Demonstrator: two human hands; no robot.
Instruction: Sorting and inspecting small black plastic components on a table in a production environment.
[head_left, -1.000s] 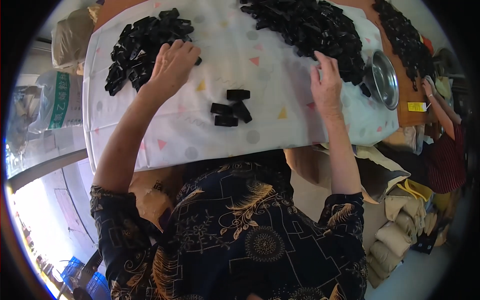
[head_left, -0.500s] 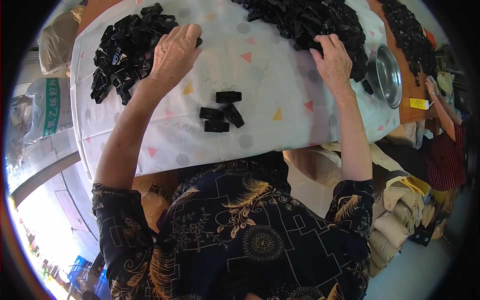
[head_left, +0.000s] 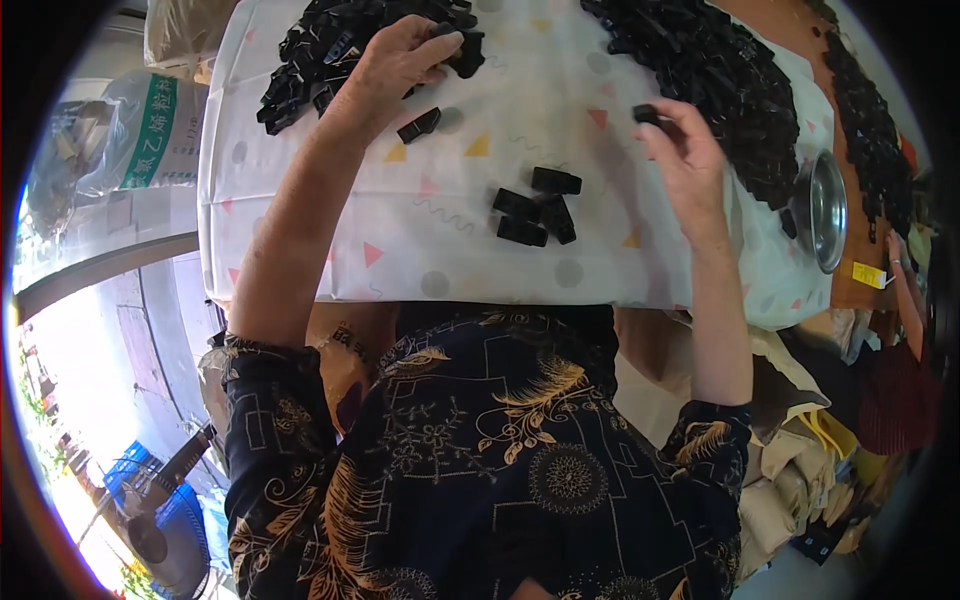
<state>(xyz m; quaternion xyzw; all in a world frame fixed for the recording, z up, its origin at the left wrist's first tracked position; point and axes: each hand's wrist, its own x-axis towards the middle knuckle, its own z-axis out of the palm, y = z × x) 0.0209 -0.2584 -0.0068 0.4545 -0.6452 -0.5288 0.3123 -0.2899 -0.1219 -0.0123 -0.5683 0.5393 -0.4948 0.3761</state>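
Observation:
My left hand is at the near right edge of the left pile of black plastic parts, its thumb and fingers closed on a dark part. A single part lies on the cloth just below that hand. My right hand pinches a small black plastic part between thumb and fingertips, a little above the cloth and left of the larger right pile. Between my hands, nearer to me, several finished-looking black blocks lie in a loose cluster.
A patterned white cloth covers the table. At its right edge stands a shiny metal bowl, with one loose part beside it. Farther right, another person's hand is by a heap on a brown table. Plastic sacks stand at left.
My right hand has drawn back from the right pile with a small part in its fingertips. My left hand now pinches a part beside its pile. The whole view has shifted.

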